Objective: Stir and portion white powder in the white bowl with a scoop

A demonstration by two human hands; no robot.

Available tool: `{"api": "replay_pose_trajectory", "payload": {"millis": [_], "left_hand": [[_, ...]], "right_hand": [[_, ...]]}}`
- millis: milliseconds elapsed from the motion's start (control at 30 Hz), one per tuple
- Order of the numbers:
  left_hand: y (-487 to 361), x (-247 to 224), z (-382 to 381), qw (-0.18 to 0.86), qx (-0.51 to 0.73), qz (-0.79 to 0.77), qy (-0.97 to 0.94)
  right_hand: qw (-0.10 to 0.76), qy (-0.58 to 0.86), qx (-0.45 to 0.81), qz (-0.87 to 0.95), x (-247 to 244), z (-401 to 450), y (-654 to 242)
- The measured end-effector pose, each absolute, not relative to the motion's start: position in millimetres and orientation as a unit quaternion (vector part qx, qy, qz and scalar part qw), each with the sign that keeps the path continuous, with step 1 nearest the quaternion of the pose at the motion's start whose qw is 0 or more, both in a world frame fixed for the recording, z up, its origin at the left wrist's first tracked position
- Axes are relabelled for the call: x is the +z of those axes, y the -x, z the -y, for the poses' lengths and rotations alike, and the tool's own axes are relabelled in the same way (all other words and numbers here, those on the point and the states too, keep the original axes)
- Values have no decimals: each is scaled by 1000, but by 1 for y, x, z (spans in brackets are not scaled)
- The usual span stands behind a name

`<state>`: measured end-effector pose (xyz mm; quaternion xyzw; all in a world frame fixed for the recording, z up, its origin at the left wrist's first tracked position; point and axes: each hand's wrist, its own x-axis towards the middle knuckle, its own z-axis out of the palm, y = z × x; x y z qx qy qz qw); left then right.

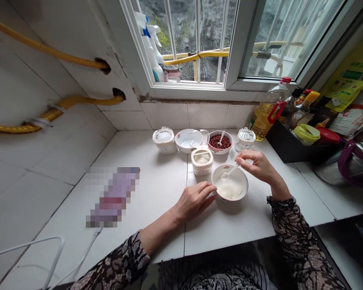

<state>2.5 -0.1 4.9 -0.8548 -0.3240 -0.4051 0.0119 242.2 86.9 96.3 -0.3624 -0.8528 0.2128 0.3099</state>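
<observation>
A white bowl [244, 186] with pale powder [230, 189] in it stands on the white tiled counter. My right hand [257, 165] pinches the handle of a small white spoon [225, 176], its head over the powder. At the bowl's left rim, my left hand [196, 199] grips the edge with its fingers together. Just behind the bowl is an open cream square jar [202, 167] of white powder. Farther back are a bowl of dark red beans [220, 141] with a white spoon in it, and another white bowl [189, 141] with something clear inside.
A lidded cream jar [164, 141] stands back left and a glass jar [245, 139] back right. An oil bottle [264, 117], a black rack [287, 143] and a kettle [351, 161] line the right. A blurred purple item [115, 197] with a cable lies left.
</observation>
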Motion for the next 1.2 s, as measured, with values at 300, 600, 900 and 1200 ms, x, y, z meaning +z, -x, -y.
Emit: {"api": "replay_pose_trajectory", "payload": {"millis": [300,600,900,1200], "left_hand": [[-2,3,1,-3,-408,317,856],[-2,4,0,9,-407,319,856],[-2,2,0,13,-408,316,856],[-2,2,0,11,-404,321,856]], "right_hand": [[231,314,234,891,78,-82,-226],[256,377,298,839,83,-87,-236],[265,392,299,829,79,-89,-234],[299,436,427,733,73,-99,-239]]}}
